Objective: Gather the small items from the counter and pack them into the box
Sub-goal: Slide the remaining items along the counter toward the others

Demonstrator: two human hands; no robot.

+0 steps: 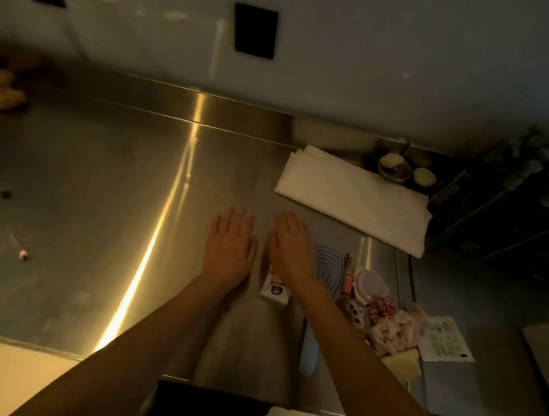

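Now we held both hands flat over the table (104,166), left hand (230,247) and right hand (292,249) with grips released. Small items (380,313) lay clustered just right: light, soft bits we judged best pinched singly, the hairbrush (329,265) by its handle.

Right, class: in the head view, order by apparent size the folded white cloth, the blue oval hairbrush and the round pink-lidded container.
1. Folded white cloth
2. Blue oval hairbrush, partly hidden by an arm
3. Round pink-lidded container
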